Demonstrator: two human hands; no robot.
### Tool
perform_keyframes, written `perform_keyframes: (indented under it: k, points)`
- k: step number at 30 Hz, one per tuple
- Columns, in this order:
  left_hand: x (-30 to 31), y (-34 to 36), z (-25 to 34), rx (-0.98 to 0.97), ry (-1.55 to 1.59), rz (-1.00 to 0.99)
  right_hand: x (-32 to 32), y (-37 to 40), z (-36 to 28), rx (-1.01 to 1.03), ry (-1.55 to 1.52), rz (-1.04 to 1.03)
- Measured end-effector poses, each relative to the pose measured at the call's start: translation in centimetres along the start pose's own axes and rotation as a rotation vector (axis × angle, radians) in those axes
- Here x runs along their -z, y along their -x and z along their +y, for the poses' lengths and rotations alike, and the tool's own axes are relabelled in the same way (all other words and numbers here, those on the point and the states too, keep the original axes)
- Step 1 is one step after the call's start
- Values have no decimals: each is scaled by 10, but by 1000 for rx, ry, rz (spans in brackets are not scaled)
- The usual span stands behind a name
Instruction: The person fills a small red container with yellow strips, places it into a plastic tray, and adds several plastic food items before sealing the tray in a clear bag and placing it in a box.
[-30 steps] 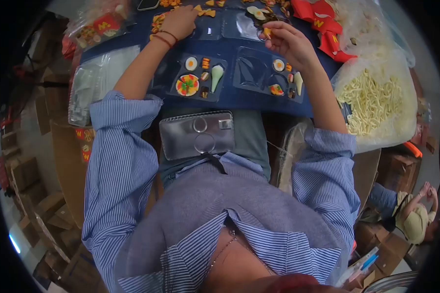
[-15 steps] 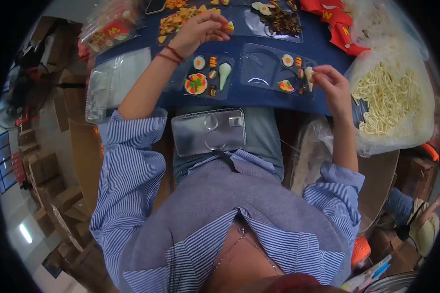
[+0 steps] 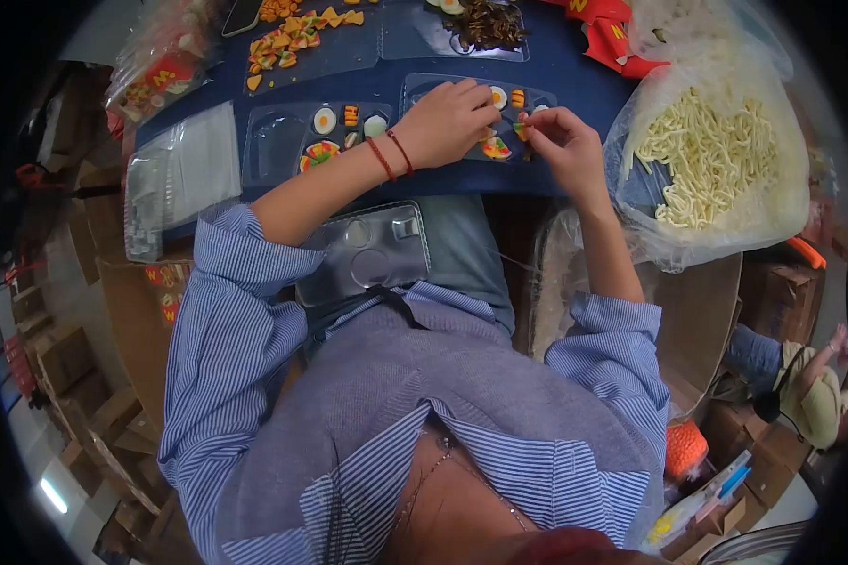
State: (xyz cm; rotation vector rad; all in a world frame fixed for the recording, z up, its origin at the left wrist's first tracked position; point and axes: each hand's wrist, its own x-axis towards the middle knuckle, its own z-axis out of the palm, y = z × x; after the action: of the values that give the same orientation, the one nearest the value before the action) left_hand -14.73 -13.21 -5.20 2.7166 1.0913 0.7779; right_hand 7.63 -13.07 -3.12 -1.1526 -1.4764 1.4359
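My left hand (image 3: 452, 122), with red cords on its wrist, reaches over a clear plastic tray (image 3: 424, 83) with its fingers curled down; what they hold, if anything, is hidden. At the tray's right side, my right hand (image 3: 570, 151) pinches a small green-and-orange toy pizza slice (image 3: 521, 130). Below the fingers lie more toy pizza slices (image 3: 495, 148). A toy fried egg (image 3: 498, 98) and an orange layered piece (image 3: 518, 98) sit behind them. In a second tray to the left are another toy egg (image 3: 324, 121), pizza (image 3: 319, 154) and a pale green piece (image 3: 375, 125), partly covered by my left arm.
Loose toy pizza slices (image 3: 287, 42) and dark brown pieces (image 3: 490, 24) lie at the back. A bag of cream-coloured strips (image 3: 716, 160) stands right. Stacked clear trays (image 3: 184, 169) are at left, red packets (image 3: 608, 42) behind. Another clear tray (image 3: 367, 245) rests on my lap.
My left hand has come down from the loose slices to the right tray. My right hand has left the pale cone-shaped piece and now pinches a pizza slice. The view has shifted right.
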Motion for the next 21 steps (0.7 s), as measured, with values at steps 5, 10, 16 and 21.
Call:
perform_keyframes:
  k: [5,10,16,21]
  points:
    - [14,16,8,-67,25,-61,-10,2,1,466,1048,49]
    - [16,21,14,-148,-55,-72,-5,-2,2,500,1068,-75]
    - [8,26,18,-106,-46,-88,-8,1,-3,512,1010,-137]
    - [4,29,17,-89,-21,-93,-17,4,3,557,1128,-242]
